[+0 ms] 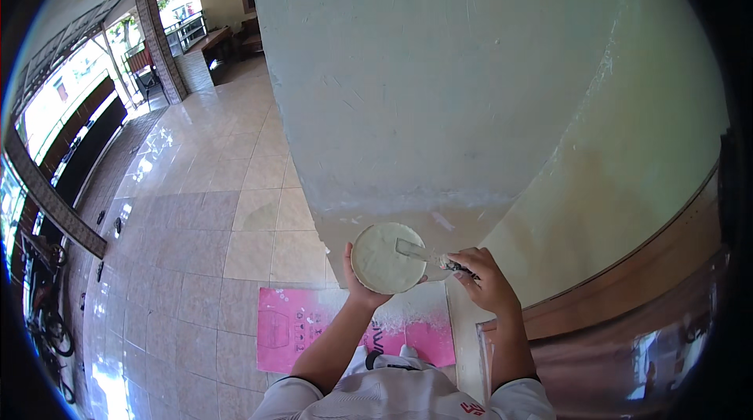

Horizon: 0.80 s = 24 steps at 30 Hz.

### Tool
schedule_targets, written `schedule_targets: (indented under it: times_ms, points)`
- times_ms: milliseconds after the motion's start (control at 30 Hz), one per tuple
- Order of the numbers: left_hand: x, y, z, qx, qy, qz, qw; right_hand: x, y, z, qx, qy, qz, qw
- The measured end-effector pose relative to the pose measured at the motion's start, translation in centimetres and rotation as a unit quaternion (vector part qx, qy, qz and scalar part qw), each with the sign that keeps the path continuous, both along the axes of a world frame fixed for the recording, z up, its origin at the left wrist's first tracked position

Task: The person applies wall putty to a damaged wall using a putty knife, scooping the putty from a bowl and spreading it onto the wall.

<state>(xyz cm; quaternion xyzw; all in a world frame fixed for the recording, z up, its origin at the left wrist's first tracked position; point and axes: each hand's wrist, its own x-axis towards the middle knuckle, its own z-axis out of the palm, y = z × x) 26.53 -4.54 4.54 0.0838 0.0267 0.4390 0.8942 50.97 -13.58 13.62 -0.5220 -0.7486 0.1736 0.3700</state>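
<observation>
My left hand [362, 290] is closed round a shallow round tub [354, 269] from below, its thumb up along the left side. Pale, creamy putty [374, 254] fills the tub. In my right hand [488, 280] is a putty knife [416, 250], its handle gripped between the fingers. The flat blade points left and lies over the putty, near the tub's right side; whether it presses into the putty I cannot tell. Both hands are in front of my body, close to the wall [392, 106], whose grey-green surface has scratches and pale patches.
Beneath me lies a pink sheet of cardboard [278, 334] dusted with white powder. A glossy brown wooden panel [604, 357] runs along the right. Tiled floor [188, 240] stretches left to a pillar [157, 36], a slanting post [55, 204] and a parked bicycle [55, 334].
</observation>
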Motion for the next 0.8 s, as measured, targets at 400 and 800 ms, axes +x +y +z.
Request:
schedule_targets:
  times_ms: [400,800]
  points:
    - [-2.8,1.6,-2.3,0.011,-0.064,-0.050,0.997,1.7,6.3,-13.3,0.183,-0.107,-0.196,0.957]
    - [-5.2,1.2,-4.1,0.012,-0.024,0.070,0.997,8.9,17.9,-24.7,0.238,-0.110,-0.248,0.933]
